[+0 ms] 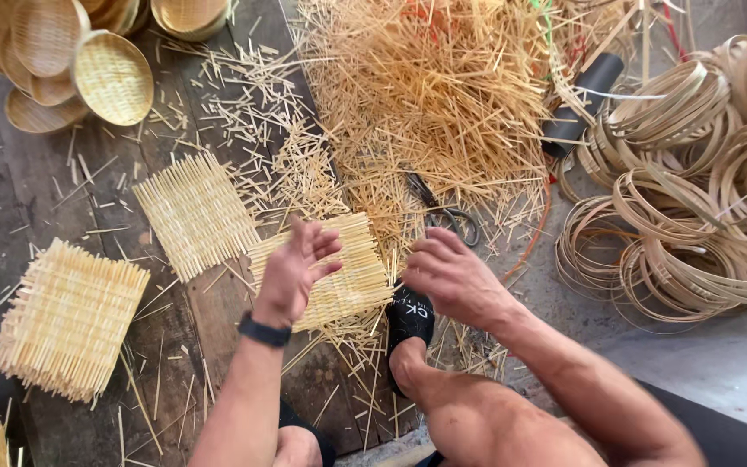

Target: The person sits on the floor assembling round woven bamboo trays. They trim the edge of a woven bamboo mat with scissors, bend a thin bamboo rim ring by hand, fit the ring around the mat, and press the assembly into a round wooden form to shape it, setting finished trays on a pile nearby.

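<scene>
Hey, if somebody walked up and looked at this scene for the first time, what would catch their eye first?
Probably the big heap of pale bamboo sticks at top centre, spilling over the wooden boards. Next, the person's left hand and right hand, both open above a square woven mat in the middle, with more mats to the left. On the right lie coils of bamboo strip hoops, and finished woven baskets are stacked at top left.

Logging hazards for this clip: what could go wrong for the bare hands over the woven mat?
The left hand hovers over the square woven bamboo mat, whose protruding stick ends could splinter bare fingers. The metal scissors lie half-buried in the loose pile of bamboo sticks near the right hand, perhaps risking a cut.
</scene>
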The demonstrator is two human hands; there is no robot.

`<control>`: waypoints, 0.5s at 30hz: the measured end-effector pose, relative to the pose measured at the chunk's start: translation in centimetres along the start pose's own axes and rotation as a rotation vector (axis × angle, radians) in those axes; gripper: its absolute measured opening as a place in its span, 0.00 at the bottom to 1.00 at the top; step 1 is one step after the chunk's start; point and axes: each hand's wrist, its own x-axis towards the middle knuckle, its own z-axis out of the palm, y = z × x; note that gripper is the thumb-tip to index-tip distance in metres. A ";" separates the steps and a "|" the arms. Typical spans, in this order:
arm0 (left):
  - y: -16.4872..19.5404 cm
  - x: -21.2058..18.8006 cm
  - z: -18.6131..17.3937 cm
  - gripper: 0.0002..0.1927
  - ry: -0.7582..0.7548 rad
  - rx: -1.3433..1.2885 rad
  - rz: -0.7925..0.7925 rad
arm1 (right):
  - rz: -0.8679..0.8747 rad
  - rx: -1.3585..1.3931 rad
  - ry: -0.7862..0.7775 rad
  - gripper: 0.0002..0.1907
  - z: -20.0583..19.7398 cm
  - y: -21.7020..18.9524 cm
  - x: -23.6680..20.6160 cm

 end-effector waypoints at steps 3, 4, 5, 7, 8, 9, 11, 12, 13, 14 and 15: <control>2.8 -0.3 0.1 0.26 -0.152 -0.358 -0.088 | -0.135 0.060 -0.099 0.16 -4.9 -2.1 4.0; 3.5 -0.7 -0.3 0.21 -0.205 -0.386 -0.039 | -0.045 0.217 -0.076 0.16 -6.1 -2.2 4.8; 3.8 -1.3 -0.7 0.20 -0.164 -0.397 -0.024 | 0.046 0.379 -0.059 0.16 -7.0 -2.4 5.5; 3.9 -2.3 -0.8 0.16 -0.083 -0.428 0.023 | 0.384 0.842 0.102 0.22 -7.3 -2.7 7.0; 3.9 -2.9 -0.9 0.15 -0.064 -0.418 0.045 | 0.565 1.072 0.172 0.26 -7.2 -2.6 7.6; 3.7 -3.4 -0.8 0.13 -0.046 -0.408 0.062 | 0.663 1.204 0.088 0.18 -7.0 -2.5 8.2; 3.6 -4.3 -0.7 0.11 -0.054 -0.428 0.057 | 0.873 1.446 -0.093 0.20 -6.6 -1.7 9.4; 3.7 -4.6 -0.7 0.11 -0.082 -0.455 0.036 | 0.902 1.452 -0.109 0.21 -6.2 -1.8 9.6; 3.8 -4.8 -0.8 0.10 -0.112 -0.480 0.014 | 0.934 1.456 -0.124 0.22 -5.7 -1.8 9.9; 4.0 -5.1 -1.1 0.11 -0.136 -0.476 -0.001 | 0.970 1.461 -0.138 0.24 -5.3 -1.8 10.1; 4.2 -5.2 -1.5 0.12 -0.160 -0.472 -0.018 | 0.990 1.464 -0.155 0.24 -4.8 -1.8 10.3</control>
